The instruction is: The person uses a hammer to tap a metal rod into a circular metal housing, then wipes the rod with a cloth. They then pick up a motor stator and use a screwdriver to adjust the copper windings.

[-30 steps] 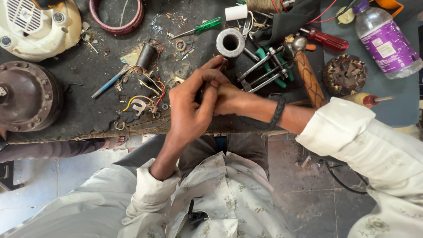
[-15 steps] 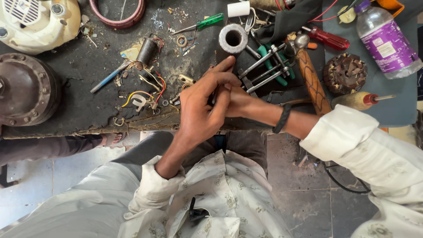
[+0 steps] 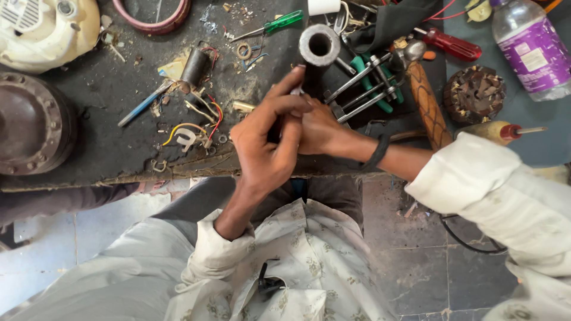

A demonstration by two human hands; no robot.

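L hand [image 3: 264,142]: fingers curled, clamped on small dark part [image 3: 275,128], mostly hidden.
R hand [image 3: 318,128]: pressed vs L; finger state can't tell.
Part: betw. both hands.

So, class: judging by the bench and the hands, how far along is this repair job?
Done: the motor looks stripped, with the dark housing, cream cover and wound core lying apart. In hand: the left hand and right hand pinch a small, mostly hidden part together. Left: loose wires and tools lie scattered, nothing reassembled.
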